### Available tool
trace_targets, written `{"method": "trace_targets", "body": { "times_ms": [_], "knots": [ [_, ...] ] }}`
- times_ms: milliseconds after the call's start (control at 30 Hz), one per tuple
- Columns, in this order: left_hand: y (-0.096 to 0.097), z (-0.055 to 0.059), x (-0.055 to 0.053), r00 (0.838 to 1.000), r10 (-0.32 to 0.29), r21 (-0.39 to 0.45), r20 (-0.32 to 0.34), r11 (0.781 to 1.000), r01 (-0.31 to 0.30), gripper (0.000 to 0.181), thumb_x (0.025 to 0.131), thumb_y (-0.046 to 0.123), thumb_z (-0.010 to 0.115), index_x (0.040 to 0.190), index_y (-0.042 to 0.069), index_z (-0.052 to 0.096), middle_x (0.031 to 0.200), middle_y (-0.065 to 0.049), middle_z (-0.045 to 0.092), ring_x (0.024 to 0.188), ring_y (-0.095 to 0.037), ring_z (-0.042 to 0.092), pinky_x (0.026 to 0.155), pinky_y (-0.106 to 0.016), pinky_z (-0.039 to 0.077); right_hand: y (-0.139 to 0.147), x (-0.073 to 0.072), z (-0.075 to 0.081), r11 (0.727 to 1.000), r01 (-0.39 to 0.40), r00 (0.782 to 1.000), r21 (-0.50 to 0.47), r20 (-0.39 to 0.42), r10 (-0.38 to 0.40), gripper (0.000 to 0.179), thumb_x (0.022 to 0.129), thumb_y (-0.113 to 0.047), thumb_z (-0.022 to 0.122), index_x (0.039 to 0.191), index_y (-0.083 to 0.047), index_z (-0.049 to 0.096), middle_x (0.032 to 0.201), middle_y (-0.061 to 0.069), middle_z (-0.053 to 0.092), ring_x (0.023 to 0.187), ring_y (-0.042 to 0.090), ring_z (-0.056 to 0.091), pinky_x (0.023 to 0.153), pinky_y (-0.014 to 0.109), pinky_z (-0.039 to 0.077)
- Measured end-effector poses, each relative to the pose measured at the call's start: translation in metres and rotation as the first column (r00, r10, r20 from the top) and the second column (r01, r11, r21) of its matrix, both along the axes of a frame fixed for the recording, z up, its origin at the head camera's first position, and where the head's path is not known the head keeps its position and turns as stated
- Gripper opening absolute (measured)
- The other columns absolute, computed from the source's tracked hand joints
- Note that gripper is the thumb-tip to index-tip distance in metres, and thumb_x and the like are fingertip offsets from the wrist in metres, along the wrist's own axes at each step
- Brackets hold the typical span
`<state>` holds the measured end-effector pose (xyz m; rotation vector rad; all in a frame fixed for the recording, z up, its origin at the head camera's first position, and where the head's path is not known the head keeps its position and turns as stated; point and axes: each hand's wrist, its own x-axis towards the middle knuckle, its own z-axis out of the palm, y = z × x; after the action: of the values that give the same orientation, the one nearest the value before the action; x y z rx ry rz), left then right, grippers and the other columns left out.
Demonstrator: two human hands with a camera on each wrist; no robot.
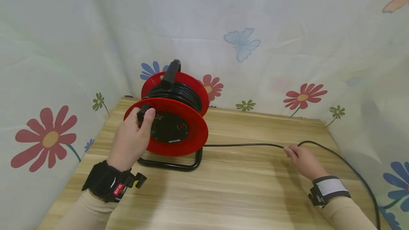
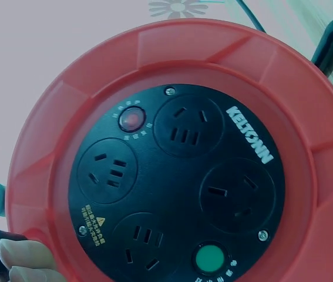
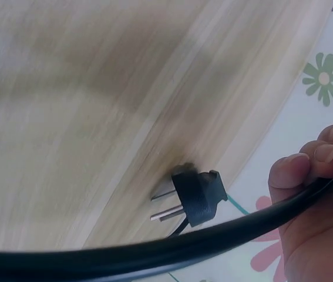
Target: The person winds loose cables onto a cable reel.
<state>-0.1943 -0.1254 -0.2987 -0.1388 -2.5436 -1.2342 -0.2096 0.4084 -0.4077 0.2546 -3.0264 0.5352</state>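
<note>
A red cable reel (image 1: 196,130) with black cable wound between its two discs stands on a black tube frame (image 1: 182,166). On its front disc, my left hand (image 1: 131,139) grips the black crank knob (image 1: 144,110). The left wrist view shows the socket panel (image 2: 166,176) up close, with a red button and a green one. From the reel a black cable (image 1: 243,145) runs right, and my right hand (image 1: 303,160) pinches it just above the table. The cable's three-pin plug (image 3: 198,197) shows near the table edge in the right wrist view.
Past my right hand, a loose stretch of cable (image 1: 358,175) curves toward the table's front right. The wood-grain table (image 1: 236,187) is bounded by flower-printed white curtains (image 1: 204,17) at the back and sides. A black carrying handle (image 1: 170,75) tops the reel.
</note>
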Motion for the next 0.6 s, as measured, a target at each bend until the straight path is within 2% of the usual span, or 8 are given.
{"method": "trace_targets", "body": {
  "times_ms": [267,600],
  "knots": [
    [0.005,0.004,0.0,0.999,-0.012,-0.024,0.045,1.0,0.013,0.051,0.097,0.056,0.035,0.099,0.006,0.045,0.075,-0.013,0.052,0.066,-0.026,0.05,0.047,-0.032,0.038,-0.006,-0.001,-0.005,1.0,0.012,1.0,-0.013,-0.002,-0.013,0.038,0.103,-0.032,0.04,0.086,-0.003,0.056,0.063,0.003,0.044,0.054,0.015,0.04,0.051,0.032,0.036],
    [0.013,0.009,0.0,0.999,-0.034,-0.07,0.023,0.997,0.036,0.052,0.096,0.057,0.034,0.097,0.007,0.046,0.068,-0.011,0.053,0.06,-0.024,0.051,0.046,-0.032,0.038,-0.018,-0.001,-0.006,0.999,0.036,0.999,-0.004,0.039,-0.036,0.042,0.102,-0.037,0.037,0.09,-0.003,0.059,0.067,0.004,0.049,0.057,0.015,0.043,0.053,0.033,0.037]
  ]
}}
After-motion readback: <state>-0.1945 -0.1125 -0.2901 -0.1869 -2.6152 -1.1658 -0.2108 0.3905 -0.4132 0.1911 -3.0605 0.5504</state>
